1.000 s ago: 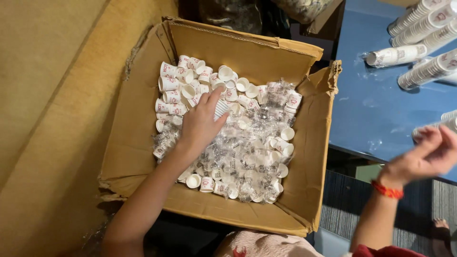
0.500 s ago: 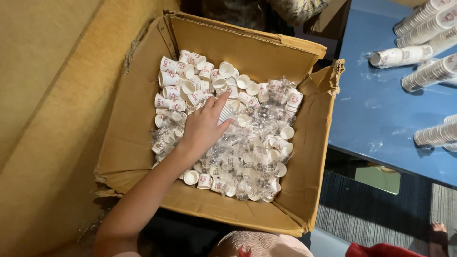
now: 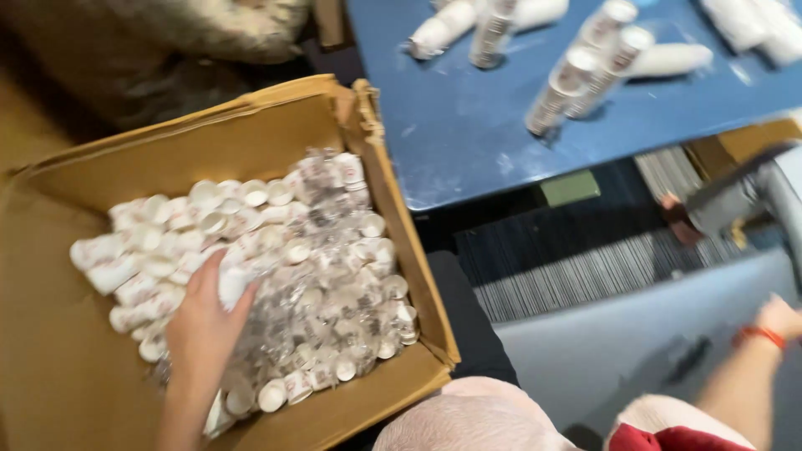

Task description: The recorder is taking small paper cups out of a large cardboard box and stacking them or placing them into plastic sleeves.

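A large open cardboard box [image 3: 401, 250] sits at my left, filled with several small white paper cups [image 3: 326, 276], many in clear plastic sleeves. My left hand [image 3: 203, 321] is inside the box on the left side of the pile, fingers curled around a white stack of cups [image 3: 234, 284]. My right hand [image 3: 781, 317] is at the far right edge, low, over a pale grey surface, with a red band [image 3: 758, 336] on the wrist. Only part of that hand shows, and its fingers are blurred.
A blue table [image 3: 484, 142] stands beyond the box, with several stacks of white cups [image 3: 576, 79] lying on it. Below it is a striped mat [image 3: 585, 271]. A grey metal object [image 3: 735, 200] sits at the right. Pink fabric [image 3: 476, 418] is at the bottom.
The view has swung right and closer. My left hand stays in the box among the cups. My right hand, out of view half a second ago, now shows low at the right edge.
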